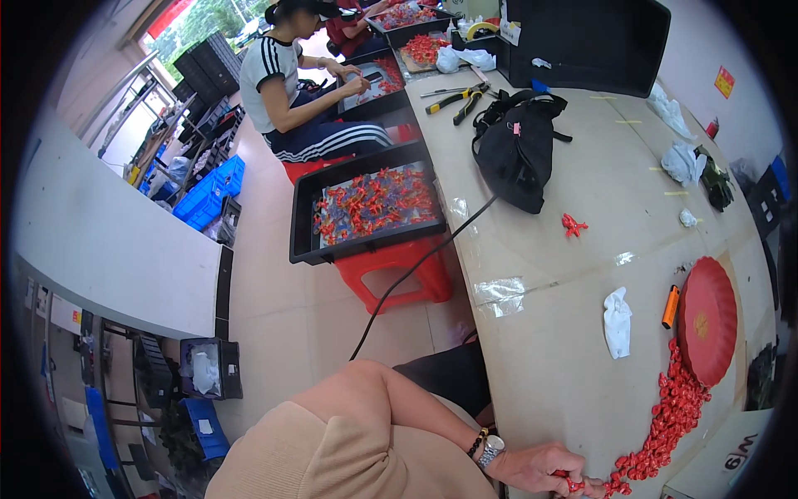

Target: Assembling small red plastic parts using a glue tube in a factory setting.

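My left hand, with a silver watch and a dark beaded bracelet at its wrist, is at the table's near edge. Its fingers are closed around a small red plastic piece. At the lower rim of the picture, fingertips of my right hand meet the same piece; the rest of that hand is out of view. Beside the fingers begins a long heap of small red plastic pieces, stretching away to a red fluted plastic dish. An orange marker-like stick lies against the dish's left side.
A crumpled white wrapper, a red figure, a black bag and pliers lie on the table. A black tray of red and purple figures rests on a red stool. A person sits beyond. A black cable crosses the table edge.
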Available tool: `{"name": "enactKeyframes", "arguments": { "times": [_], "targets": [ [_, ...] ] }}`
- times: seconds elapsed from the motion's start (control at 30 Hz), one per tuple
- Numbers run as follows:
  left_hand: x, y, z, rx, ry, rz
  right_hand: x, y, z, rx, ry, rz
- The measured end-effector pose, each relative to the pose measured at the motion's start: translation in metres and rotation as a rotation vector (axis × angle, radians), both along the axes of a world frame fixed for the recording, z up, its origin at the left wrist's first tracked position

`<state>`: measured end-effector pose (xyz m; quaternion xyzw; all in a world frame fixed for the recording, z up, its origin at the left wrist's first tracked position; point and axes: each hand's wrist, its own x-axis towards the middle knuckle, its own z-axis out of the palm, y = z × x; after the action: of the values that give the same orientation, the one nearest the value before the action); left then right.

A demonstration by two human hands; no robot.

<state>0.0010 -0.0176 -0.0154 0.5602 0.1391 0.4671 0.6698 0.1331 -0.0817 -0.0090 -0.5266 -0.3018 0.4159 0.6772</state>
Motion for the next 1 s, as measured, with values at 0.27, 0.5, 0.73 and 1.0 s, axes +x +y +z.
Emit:
{"name": "enactKeyframes", "arguments": {
  "times": [0.27,0.5,0.73,1.0],
  "targets": [
    [-0.006,-0.002,0.008,-0.053,0.059,-0.064,0.002,0.000,-0.003,0.002,0.016,0.015],
    [-0.004,-0.002,0.004,0.052,0.108,-0.016,0.003,-0.003,-0.004,0.008,0.015,0.015],
    [0.000,-0.004,-0.002,0.029,0.093,-0.011,0.004,-0.004,-0.005,0.013,0.016,0.017],
    [-0.004,-0.003,0.004,-0.034,0.083,-0.080,0.005,-0.004,-0.005,0.026,0.010,0.024]
  ]
}}
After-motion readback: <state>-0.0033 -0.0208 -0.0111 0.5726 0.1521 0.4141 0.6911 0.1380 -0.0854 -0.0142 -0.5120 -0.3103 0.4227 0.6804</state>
